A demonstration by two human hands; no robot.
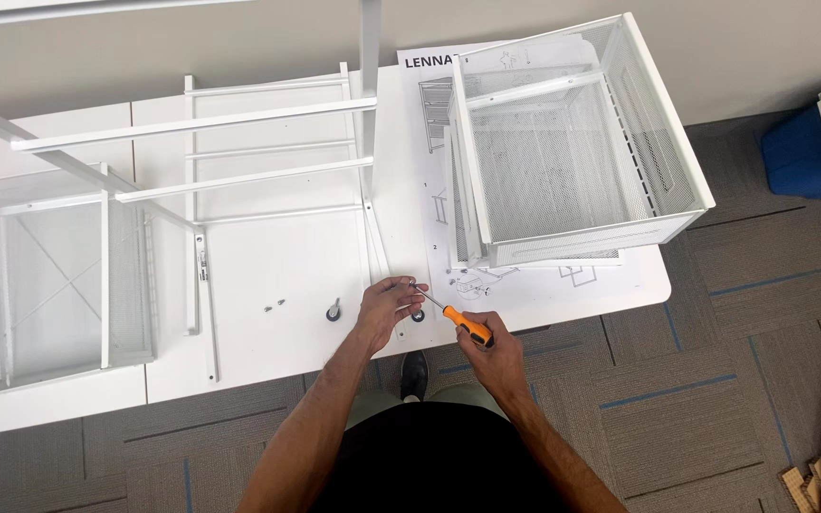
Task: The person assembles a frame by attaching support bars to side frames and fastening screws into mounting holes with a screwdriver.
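Head view: a white worktop (268, 266) stands on grey carpet tiles, carrying a white wire frame (192, 152) and mesh basket (572, 142). At its near edge, the right hand (494, 359) grips an orange-handled screwdriver (458, 318); its tip meets the left hand (387, 306), whose fingers pinch a small part.

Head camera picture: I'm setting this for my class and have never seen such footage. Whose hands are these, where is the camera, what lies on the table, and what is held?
One camera, worn on a person's head, looks down at their own two bare hands over a white table. The right hand holds an orange-handled screwdriver. The left hand steadies something small at its tip, too small to identify. On the table lie a white wire frame, a mesh basket on an instruction sheet, another basket at the left, loose screws and a black caster.
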